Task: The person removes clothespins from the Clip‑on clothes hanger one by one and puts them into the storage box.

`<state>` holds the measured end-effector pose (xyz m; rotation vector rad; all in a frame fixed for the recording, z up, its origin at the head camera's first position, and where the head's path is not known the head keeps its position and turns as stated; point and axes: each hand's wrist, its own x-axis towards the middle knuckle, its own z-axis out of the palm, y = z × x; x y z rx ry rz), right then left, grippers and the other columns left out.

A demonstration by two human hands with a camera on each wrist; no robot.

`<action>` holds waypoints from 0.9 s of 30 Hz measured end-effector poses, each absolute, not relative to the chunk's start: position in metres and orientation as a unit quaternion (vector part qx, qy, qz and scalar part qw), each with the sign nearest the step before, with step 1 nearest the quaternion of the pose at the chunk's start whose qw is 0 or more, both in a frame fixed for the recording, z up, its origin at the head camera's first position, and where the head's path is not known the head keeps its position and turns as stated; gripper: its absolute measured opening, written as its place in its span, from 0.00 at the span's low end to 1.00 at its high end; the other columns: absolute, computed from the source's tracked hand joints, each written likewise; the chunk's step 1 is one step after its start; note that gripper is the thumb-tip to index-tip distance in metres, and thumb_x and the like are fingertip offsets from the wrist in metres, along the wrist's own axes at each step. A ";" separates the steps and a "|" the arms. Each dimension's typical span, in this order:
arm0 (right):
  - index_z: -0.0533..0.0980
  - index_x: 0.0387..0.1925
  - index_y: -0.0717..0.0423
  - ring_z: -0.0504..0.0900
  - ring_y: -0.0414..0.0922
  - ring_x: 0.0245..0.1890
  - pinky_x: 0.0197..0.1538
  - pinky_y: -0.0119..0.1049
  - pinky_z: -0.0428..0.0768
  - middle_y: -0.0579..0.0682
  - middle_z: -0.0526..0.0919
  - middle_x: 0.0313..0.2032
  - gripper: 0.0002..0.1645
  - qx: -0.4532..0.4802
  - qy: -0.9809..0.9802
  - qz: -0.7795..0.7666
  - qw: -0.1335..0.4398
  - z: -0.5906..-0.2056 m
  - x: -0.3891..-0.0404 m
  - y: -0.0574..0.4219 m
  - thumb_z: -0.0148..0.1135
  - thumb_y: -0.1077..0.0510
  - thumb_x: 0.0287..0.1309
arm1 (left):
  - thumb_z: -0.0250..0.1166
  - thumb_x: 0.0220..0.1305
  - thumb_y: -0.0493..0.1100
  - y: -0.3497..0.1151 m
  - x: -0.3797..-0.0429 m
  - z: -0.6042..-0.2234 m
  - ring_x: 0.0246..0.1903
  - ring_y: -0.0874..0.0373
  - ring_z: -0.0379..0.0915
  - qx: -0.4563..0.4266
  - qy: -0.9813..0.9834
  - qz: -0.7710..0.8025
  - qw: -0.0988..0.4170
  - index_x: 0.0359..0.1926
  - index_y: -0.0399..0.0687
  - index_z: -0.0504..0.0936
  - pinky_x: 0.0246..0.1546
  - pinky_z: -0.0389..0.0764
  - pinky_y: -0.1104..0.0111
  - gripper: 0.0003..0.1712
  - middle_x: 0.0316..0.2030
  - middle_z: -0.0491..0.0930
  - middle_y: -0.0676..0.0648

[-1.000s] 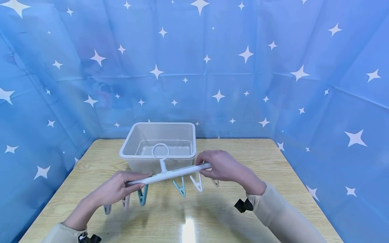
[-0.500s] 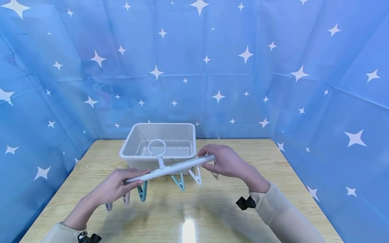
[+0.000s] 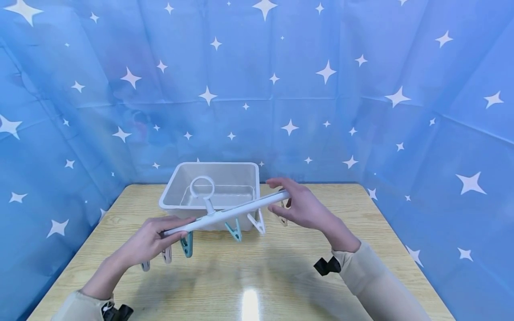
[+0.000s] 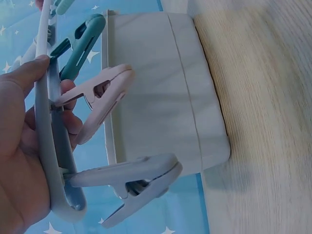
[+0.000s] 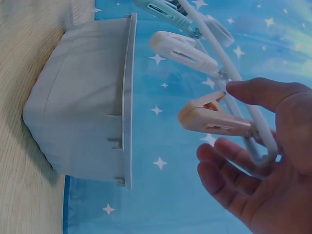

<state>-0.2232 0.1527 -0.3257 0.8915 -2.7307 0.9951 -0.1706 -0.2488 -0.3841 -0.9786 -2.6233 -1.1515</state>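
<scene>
A white clip hanger (image 3: 237, 211) with a round hook (image 3: 192, 187) is held up in front of the bin, its right end higher. My left hand (image 3: 150, 240) grips its left end, thumb on one side and fingers behind. Loosely curled round the other end is my right hand (image 3: 305, 208), with its thumb touching the rail in the right wrist view. Beneath the left half hang a grey clip (image 4: 141, 175), a pink clip (image 4: 105, 92) and a teal clip (image 4: 80, 48). A beige clip (image 5: 214, 117), a white clip (image 5: 183, 51) and a light teal clip (image 5: 165, 13) hang on the right.
Behind the hanger a pale plastic bin (image 3: 213, 208) stands toward the back of the wooden table (image 3: 225, 285). A blue star-patterned curtain (image 3: 305, 98) encloses the back and both sides. A bright reflection lies near the table's front.
The hanger has risen, its right end most, so it tilts more steeply. Both hands have moved up with it. The right hand's index finger now stands farther from the rail.
</scene>
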 end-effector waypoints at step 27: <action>0.77 0.53 0.45 0.82 0.41 0.41 0.40 0.39 0.81 0.44 0.85 0.40 0.15 0.291 -0.871 0.397 0.012 -0.327 -0.234 0.161 0.61 0.47 0.69 | 0.64 0.68 0.34 -0.256 -0.175 -0.373 0.12 0.71 0.76 -0.317 -0.855 -0.394 0.114 0.65 0.52 0.78 0.17 0.76 0.73 0.26 0.55 0.82 0.40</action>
